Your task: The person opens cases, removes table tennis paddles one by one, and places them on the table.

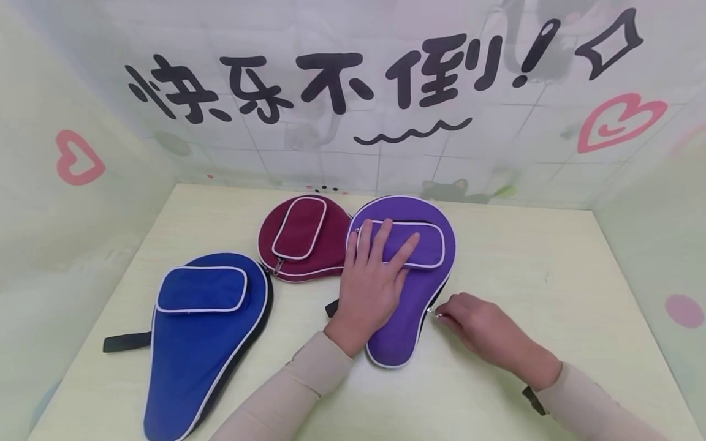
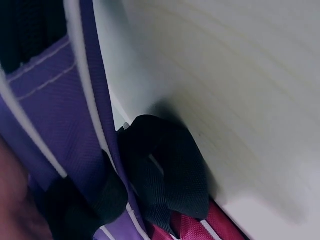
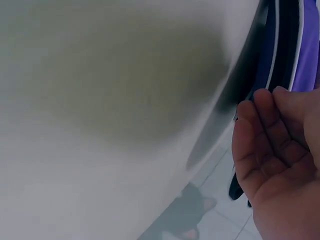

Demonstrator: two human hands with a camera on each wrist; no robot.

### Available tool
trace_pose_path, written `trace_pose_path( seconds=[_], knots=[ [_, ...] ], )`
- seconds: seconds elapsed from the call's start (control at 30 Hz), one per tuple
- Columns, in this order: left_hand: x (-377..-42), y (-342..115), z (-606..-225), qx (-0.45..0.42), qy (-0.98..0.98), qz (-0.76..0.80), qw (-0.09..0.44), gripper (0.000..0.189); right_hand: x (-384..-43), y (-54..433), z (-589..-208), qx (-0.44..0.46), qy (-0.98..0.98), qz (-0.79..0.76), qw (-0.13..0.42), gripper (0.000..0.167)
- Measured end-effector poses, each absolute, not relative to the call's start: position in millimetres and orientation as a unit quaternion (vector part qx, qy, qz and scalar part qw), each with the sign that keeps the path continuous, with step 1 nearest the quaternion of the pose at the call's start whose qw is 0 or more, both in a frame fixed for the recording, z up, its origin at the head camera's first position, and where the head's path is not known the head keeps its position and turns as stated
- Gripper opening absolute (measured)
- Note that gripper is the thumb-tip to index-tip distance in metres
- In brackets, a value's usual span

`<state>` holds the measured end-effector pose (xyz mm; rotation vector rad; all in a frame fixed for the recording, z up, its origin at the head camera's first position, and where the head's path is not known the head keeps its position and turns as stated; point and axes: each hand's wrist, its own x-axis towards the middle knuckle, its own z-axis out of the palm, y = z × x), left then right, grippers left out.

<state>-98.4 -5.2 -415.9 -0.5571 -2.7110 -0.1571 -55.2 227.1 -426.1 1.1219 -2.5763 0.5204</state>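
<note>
A purple table tennis paddle case (image 1: 394, 318) with white piping lies on the table, its small pocket (image 1: 425, 245) near the round end. My left hand (image 1: 372, 288) rests on it with fingers spread over the pocket. At the case's right edge, my right hand (image 1: 485, 324) pinches a silvery zipper pull (image 1: 432, 311) between thumb and forefinger. The right wrist view shows the curled fingers (image 3: 245, 142) beside the dark zipped side (image 3: 286, 45) of the case. In the left wrist view a black strap loop (image 2: 175, 170) lies beside the purple fabric.
A maroon paddle case (image 1: 331, 248) touches the purple one at the back left. Further left and nearer lies a blue paddle case (image 1: 193, 355) with a black strap (image 1: 127, 342). Printed white sheeting (image 1: 331, 147) stands behind and beside the pale table (image 1: 524, 257).
</note>
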Motion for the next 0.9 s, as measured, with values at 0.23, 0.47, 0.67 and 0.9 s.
trace_pose_path(
  seconds=[0.23, 0.47, 0.67, 0.9],
  knots=[
    [-97, -3, -414, -0.196, -0.962, -0.051, 0.183, 0.060, -27, 210, -430, 0.414, -0.882, 0.191, 0.119, 0.017],
    [-96, 0, -413, -0.190, -0.962, -0.054, 0.190, 0.060, 4, 192, -438, 0.417, -0.879, 0.191, 0.127, 0.014],
    [-96, 3, -413, -0.175, -0.964, -0.063, 0.192, 0.061, 22, 166, -441, 0.387, -0.891, 0.161, 0.173, 0.017],
    [-95, 4, -415, -0.166, -0.965, -0.073, 0.188, 0.060, 34, 125, -443, 0.328, -0.905, 0.137, 0.233, 0.023]
  ],
)
